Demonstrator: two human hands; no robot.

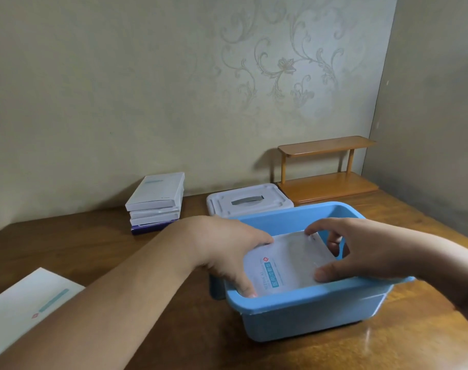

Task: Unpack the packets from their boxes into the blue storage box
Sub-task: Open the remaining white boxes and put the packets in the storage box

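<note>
My left hand [227, 252] gripped the left edge of the white packet [289, 263], thumb on top at the far corner and fingers curled round the near corner. My right hand [361, 249] pinched the packet's right edge, fingertips on the far corner and thumb pressing the near one. The packet, printed with a red mark and teal lettering, lay tilted inside the blue storage box [307, 305], near its rim; whether it touched the floor of the box I could not tell. The box stood on the brown wooden table [94, 249]. Just beyond it lay a white lid [248, 200] with a grey handle. Far left stood a stack of boxes [155, 204]; near left, under my forearm, lay a single white box [21, 311]. A small wooden shelf [326, 169] stood far right against the wall.
</note>
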